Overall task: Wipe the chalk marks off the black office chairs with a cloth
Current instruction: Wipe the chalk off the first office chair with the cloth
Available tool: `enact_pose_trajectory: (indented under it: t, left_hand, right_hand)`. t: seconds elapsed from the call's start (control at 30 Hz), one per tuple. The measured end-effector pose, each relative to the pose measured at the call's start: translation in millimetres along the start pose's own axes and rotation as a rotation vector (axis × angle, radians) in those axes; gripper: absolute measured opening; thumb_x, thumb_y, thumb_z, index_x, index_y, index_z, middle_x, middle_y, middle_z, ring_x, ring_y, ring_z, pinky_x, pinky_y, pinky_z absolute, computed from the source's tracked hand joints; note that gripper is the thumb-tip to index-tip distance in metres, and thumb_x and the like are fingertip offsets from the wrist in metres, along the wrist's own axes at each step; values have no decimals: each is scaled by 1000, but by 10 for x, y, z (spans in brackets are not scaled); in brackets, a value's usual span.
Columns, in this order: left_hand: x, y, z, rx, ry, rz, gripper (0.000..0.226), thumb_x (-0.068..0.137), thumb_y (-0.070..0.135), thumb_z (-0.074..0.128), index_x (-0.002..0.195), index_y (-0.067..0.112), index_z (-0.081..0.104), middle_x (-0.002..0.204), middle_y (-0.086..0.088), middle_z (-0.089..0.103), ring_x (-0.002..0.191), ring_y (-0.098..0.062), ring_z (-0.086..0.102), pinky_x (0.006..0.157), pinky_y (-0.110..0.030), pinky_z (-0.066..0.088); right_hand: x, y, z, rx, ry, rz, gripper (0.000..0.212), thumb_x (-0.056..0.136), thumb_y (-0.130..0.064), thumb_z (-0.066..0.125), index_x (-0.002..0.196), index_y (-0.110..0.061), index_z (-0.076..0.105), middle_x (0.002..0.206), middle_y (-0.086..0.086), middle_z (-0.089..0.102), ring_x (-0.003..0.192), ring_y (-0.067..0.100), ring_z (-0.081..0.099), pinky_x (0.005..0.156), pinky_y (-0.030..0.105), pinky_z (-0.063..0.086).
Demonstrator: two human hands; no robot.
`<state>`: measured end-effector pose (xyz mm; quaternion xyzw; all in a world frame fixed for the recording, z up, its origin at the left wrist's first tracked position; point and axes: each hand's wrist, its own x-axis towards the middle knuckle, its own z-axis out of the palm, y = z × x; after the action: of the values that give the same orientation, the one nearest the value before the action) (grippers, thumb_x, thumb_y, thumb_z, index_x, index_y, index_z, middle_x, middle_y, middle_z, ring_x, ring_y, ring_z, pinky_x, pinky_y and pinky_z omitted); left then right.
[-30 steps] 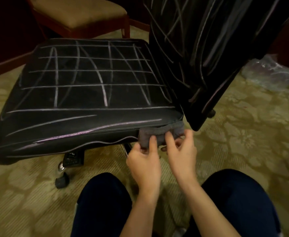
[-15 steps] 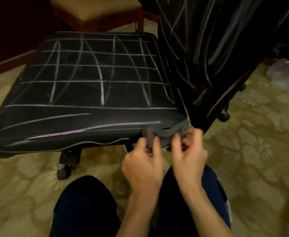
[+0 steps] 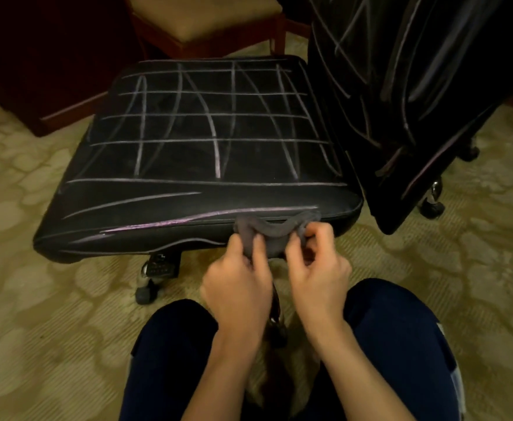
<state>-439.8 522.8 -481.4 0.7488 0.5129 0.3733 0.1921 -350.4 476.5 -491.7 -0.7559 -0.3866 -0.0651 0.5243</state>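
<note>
Left hand [image 3: 237,279] and right hand [image 3: 316,270] both pinching grey cloth [image 3: 269,235], cloth at 5 o'clock edge of chalk-marked seat [image 3: 206,153]

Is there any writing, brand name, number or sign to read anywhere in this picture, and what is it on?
None can be read.
White chalk marks on the black padded office chair seat: only crossing lines, no letters or numbers.
Small black control box under the seat: pale specks, too small and blurred to read.
Grey cloth, held by left hand and right hand: no label visible.
</note>
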Motion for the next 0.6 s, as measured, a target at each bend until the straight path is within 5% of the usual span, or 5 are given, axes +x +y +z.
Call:
enact_pose_trajectory:
  t: [0.2,0.3,0.37,0.5,0.6]
  left_hand:
    - [-7,255,85,66,-201,-24,36,102,53,39,78,29,54,60,10,56,49,0,50,50,-17,38]
    - [26,18,-80,44,-173,-94,37,101,54,40,83,28,59,61,9,59,54,-2,58,54,-19,48]
    - [41,-138,-217,47,-118,-155,27,100,46,50,80,29,59,59,11,57,52,3,54,49,-14,38]
    - [43,-135,-144,-80,-50,-224,27,99,38,54,74,27,57,60,9,63,55,-1,60,56,-28,50]
    - [7,22,71,-151,-85,-235,38,96,52,43,79,24,61,64,8,67,61,-8,66,64,-39,57]
  right_hand:
    - [93,76,-179,71,98,244,21,96,-26,62,108,-21,46,78,-13,60,66,1,63,54,15,49]
    - [-5,-153,16,172,32,315,24,93,-22,66,105,-24,46,78,-10,62,73,-3,64,56,13,51]
    - [-83,-283,189,212,5,337,21,92,-18,67,101,-24,49,76,-9,62,71,-3,64,55,14,50]
    - [-63,-310,198,273,-28,365,20,90,-15,69,97,-22,51,73,-8,62,67,0,63,53,12,47]
    - [60,-167,-5,286,37,423,26,90,-12,69,102,-21,48,73,-6,62,67,-1,64,57,17,50]
